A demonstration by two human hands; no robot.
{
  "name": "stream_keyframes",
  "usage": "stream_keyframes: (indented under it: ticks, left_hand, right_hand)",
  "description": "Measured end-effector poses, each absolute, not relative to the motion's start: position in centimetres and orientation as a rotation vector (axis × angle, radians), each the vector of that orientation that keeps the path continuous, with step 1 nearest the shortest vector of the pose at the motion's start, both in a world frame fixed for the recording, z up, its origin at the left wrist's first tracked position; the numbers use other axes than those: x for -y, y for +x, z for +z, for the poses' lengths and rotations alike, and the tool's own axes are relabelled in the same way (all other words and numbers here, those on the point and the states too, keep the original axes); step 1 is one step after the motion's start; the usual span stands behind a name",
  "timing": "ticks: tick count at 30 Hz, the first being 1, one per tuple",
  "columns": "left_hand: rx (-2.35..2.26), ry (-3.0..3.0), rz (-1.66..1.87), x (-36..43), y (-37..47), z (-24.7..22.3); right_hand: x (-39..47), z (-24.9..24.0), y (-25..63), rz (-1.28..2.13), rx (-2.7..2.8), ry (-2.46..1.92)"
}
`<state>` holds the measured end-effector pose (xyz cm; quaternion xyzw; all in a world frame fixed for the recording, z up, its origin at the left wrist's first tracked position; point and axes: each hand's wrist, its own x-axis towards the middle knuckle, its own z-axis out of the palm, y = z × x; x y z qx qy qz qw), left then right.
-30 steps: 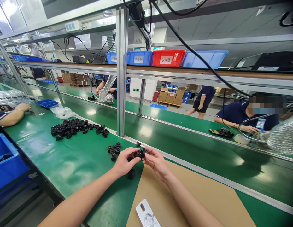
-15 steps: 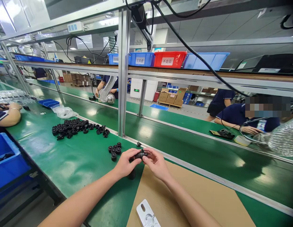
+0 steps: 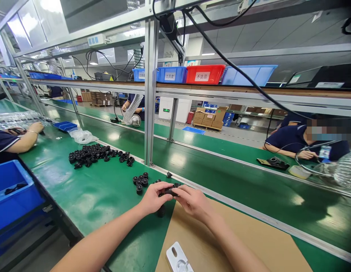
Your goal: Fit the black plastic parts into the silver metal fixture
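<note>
A small black cylindrical part (image 3: 171, 191) is held between my two hands, just above the far corner of the brown board. My left hand (image 3: 155, 197) pinches its left end between thumb and fingers. From the right, my right hand (image 3: 194, 200) is closed on its other end, and those fingers cover much of the part. Under my left hand another dark cylindrical part (image 3: 161, 211) stands on the green table. Just left of my hands sits a small cluster of black round parts (image 3: 140, 181). A single small black piece (image 3: 169, 175) lies beyond my fingers.
A brown board (image 3: 220, 234) carries a white fixture (image 3: 178, 258). Farther left lies a heap of black parts (image 3: 93, 153), near a clear plastic bag (image 3: 82, 136) and a blue tray (image 3: 65, 126). A metal post (image 3: 150, 94) rises ahead. Co-workers sit at left and across the belt.
My right hand has turned over the black part, its fingers now covering more of it. The whole view has shifted slightly. A co-worker's arm at left has moved.
</note>
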<state>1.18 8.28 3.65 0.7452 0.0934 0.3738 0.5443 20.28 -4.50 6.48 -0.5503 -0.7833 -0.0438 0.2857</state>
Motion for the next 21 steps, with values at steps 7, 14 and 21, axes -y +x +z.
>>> stream_keyframes:
  ticks: [7, 14, 21]
  left_hand:
    - [-0.261, 1.793, 0.926, -8.4, 1.0, 3.8]
    - [-0.205, 1.847, 1.001, -8.0, 0.8, 4.4]
    - [-0.171, 1.897, 1.045, -7.9, 0.7, 4.7]
  right_hand:
    - [4.1, 5.6, 20.9, -0.416, 2.102, -1.253]
    - [4.3, 6.0, 20.3, -0.201, 2.021, -1.285]
    - [5.1, 7.5, 18.2, 0.062, 1.924, -1.642]
